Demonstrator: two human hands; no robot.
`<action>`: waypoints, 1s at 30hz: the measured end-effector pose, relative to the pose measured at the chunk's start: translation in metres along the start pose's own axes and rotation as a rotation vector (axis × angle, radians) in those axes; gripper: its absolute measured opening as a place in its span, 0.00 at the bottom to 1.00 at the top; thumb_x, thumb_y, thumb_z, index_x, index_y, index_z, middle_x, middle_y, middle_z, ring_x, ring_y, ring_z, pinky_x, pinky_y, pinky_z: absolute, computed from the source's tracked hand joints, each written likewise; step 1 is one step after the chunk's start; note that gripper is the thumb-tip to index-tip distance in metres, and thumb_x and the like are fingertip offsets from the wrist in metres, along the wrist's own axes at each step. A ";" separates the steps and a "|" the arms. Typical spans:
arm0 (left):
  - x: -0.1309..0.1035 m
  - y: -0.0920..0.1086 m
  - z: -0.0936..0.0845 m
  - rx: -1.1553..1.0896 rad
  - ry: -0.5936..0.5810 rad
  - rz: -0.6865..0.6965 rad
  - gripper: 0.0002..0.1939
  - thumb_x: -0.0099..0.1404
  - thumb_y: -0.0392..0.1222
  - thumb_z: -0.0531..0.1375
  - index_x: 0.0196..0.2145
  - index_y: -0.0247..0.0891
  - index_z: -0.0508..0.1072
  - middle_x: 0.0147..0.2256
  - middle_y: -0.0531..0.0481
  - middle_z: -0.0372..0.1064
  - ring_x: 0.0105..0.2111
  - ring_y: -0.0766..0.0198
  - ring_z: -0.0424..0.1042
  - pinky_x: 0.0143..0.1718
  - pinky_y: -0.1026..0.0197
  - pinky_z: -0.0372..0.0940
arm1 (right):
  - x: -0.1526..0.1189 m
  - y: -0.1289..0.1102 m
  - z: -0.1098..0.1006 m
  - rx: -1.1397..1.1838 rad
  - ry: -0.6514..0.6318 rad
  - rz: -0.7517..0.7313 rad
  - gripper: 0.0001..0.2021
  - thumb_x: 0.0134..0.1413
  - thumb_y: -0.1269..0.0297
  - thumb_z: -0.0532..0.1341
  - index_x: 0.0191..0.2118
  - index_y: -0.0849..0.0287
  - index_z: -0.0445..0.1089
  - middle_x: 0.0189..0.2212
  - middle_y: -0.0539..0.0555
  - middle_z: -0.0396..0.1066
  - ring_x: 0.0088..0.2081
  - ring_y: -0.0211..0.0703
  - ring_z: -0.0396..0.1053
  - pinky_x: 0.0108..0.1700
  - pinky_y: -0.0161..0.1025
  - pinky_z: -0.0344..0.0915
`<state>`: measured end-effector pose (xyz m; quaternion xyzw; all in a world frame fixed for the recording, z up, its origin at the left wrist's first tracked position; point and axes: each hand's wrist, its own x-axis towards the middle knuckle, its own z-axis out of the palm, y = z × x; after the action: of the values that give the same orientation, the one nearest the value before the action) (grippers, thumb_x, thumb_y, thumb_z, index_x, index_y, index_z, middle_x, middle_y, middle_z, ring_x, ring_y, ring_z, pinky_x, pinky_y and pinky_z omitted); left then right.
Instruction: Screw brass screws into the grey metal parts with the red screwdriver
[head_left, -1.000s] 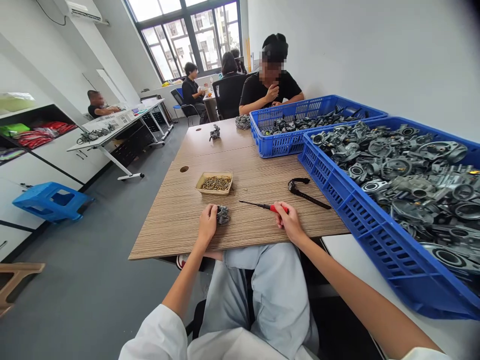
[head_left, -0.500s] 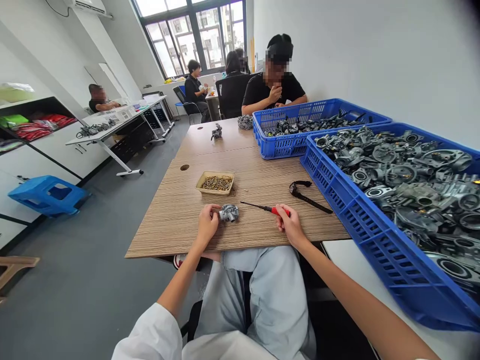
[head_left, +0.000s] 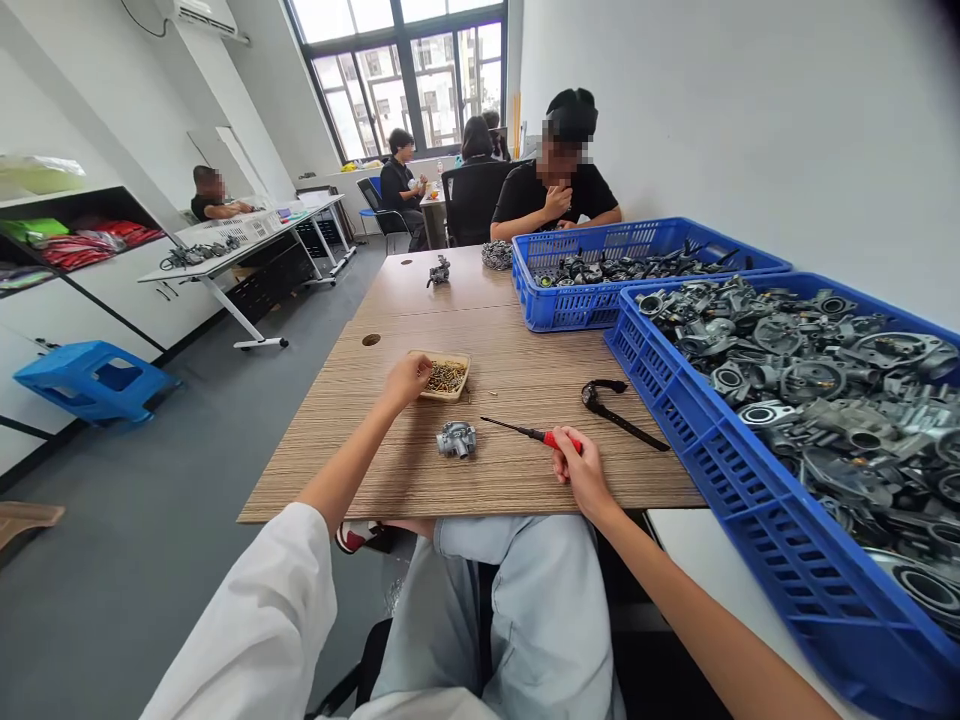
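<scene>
My left hand (head_left: 409,380) reaches over the left side of a shallow tan tray (head_left: 468,376) that holds many small brass-coloured parts (head_left: 448,376). Its fingers bend down at the parts; whether anything is between them is hidden. Closer to me, a grey metal carburetor body (head_left: 457,440) lies on the table by itself. Wrapped round the red handle of a screwdriver (head_left: 534,433), my right hand (head_left: 577,462) rests near the table's front edge. The screwdriver's dark shaft points left, its tip just right of the carburetor body. A small brass part (head_left: 493,393) lies beside the tray.
A blue crate (head_left: 720,455) heaped with metal carburetor parts stands to the right, and a second blue crate (head_left: 566,315) behind it. A black wristwatch (head_left: 592,397) lies near the crates. Another metal assembly (head_left: 439,270) stands farther back. A person (head_left: 559,185) sits across the table.
My left hand has let go of the carburetor body and moved forward to the tray. My right hand keeps the screwdriver in about the same place. The view has tilted slightly.
</scene>
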<state>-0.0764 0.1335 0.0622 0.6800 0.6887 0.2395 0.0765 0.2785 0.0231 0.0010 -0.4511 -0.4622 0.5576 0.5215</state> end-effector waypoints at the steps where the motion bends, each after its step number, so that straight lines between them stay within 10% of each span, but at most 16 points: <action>1: 0.006 0.000 0.002 0.011 -0.011 0.000 0.09 0.65 0.34 0.59 0.39 0.40 0.79 0.40 0.45 0.78 0.41 0.56 0.75 0.46 0.58 0.67 | 0.000 0.000 0.000 -0.001 -0.002 -0.001 0.23 0.58 0.40 0.65 0.30 0.54 0.62 0.14 0.43 0.57 0.15 0.32 0.50 0.15 0.30 0.50; 12: 0.029 0.012 0.020 0.123 -0.053 -0.048 0.04 0.64 0.37 0.63 0.36 0.42 0.80 0.40 0.43 0.79 0.45 0.51 0.74 0.46 0.56 0.66 | -0.002 -0.003 0.001 -0.005 0.003 0.014 0.22 0.59 0.40 0.65 0.31 0.54 0.64 0.14 0.43 0.58 0.15 0.33 0.52 0.16 0.31 0.50; 30: 0.011 0.020 0.002 -0.059 -0.026 -0.123 0.05 0.71 0.37 0.54 0.41 0.39 0.69 0.37 0.45 0.79 0.35 0.60 0.76 0.41 0.59 0.67 | -0.002 -0.005 0.004 0.000 -0.003 -0.006 0.22 0.58 0.41 0.65 0.28 0.55 0.64 0.14 0.43 0.59 0.15 0.32 0.53 0.15 0.30 0.50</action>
<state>-0.0585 0.1436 0.0716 0.6369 0.7209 0.2455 0.1202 0.2759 0.0206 0.0063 -0.4489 -0.4642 0.5566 0.5227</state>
